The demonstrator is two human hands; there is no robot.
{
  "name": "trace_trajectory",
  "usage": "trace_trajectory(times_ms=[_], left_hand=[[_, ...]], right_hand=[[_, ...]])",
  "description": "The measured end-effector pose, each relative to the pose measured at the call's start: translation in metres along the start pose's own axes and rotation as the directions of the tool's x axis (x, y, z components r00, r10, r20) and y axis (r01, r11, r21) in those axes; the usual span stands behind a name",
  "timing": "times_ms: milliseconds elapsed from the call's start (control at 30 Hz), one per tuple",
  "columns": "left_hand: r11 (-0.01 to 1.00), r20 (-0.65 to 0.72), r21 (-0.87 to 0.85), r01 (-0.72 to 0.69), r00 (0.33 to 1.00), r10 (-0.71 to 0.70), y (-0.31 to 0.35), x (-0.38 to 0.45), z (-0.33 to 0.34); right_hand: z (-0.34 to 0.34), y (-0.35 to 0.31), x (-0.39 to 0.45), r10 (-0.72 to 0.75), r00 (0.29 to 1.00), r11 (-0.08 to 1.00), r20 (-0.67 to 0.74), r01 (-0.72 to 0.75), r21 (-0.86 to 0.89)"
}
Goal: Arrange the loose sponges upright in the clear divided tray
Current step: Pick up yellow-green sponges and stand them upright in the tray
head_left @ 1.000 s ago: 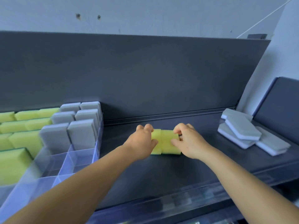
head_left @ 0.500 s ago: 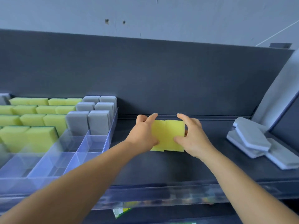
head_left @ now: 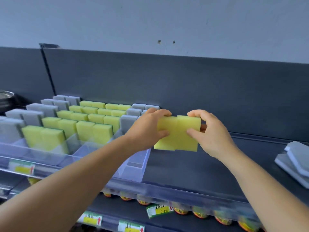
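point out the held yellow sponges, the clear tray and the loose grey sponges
yellow sponges (head_left: 178,133): head view, front face between the hands
clear tray (head_left: 133,168): head view, front right wall
loose grey sponges (head_left: 296,158): head view, top of pile

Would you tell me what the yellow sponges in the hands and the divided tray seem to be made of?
Yellow sponges: apparently soft foam, matte and slightly grainy; some of those standing in the tray show a thin dark green layer on one face, probably scouring pad. Divided tray: looks like clear rigid plastic, glossy, with the shelf visible through its walls.
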State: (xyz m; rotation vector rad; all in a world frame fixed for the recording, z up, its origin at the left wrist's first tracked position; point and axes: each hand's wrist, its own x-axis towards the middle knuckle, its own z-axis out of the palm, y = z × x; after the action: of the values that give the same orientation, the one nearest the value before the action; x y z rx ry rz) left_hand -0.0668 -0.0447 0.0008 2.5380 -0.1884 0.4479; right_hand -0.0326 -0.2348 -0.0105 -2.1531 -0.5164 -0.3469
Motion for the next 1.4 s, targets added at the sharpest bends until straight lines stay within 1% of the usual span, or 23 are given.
trace_trajectory(times_ms=[133, 367, 533, 667, 800, 900, 1033, 1133, 1300, 1400], left_hand=[[1.000, -0.023, -0.001, 0.020, 1.000, -0.020, -0.024, -0.016, -0.036], [0.994, -0.065, 0.080, 0.070, 0.996, -0.065, -0.085, -0.042, -0.094], [0.987, -0.078, 0.106, 0.117, 0.991, -0.109, -0.135, -0.058, -0.133], [0.978, -0.060, 0.138, 0.154, 0.987, -0.147, -0.173, -0.067, -0.153], [0.973, 0.006, 0.165, 0.158, 0.987, -0.161, -0.197, -0.069, -0.159], [0.977, 0.055, 0.152, 0.152, 0.985, -0.162, -0.205, -0.068, -0.155], [0.985, 0.049, 0.114, 0.127, 0.990, -0.133, -0.210, -0.065, -0.147], [0.992, 0.050, 0.083, 0.100, 0.993, -0.104, -0.211, -0.062, -0.143], [0.978, 0.110, 0.199, 0.063, 0.990, -0.086, -0.216, -0.064, -0.135], [0.939, 0.117, 0.345, -0.005, 0.992, -0.038, -0.218, -0.067, -0.128]], right_hand=[[0.026, -0.034, 0.004, -0.051, 0.998, 0.999, 0.022, 0.051, 0.004], [0.089, -0.094, 0.008, -0.110, 0.992, 0.994, 0.056, 0.108, 0.027], [0.132, -0.128, 0.011, -0.101, 0.993, 0.994, 0.065, 0.097, 0.056], [0.164, -0.143, 0.014, -0.103, 0.988, 0.993, 0.111, 0.096, 0.067], [0.189, -0.147, 0.015, -0.089, 0.984, 0.996, 0.156, 0.087, 0.022], [0.201, -0.147, 0.015, -0.063, 0.981, 0.996, 0.181, 0.073, -0.049], [0.211, -0.149, 0.016, -0.047, 0.984, 0.991, 0.172, 0.068, -0.118], [0.213, -0.152, 0.019, -0.036, 0.987, 0.991, 0.155, 0.056, -0.123], [0.218, -0.149, 0.014, -0.002, 0.982, 0.974, 0.187, 0.044, -0.224], [0.224, -0.149, 0.008, 0.001, 0.980, 0.948, 0.199, 0.063, -0.313]])
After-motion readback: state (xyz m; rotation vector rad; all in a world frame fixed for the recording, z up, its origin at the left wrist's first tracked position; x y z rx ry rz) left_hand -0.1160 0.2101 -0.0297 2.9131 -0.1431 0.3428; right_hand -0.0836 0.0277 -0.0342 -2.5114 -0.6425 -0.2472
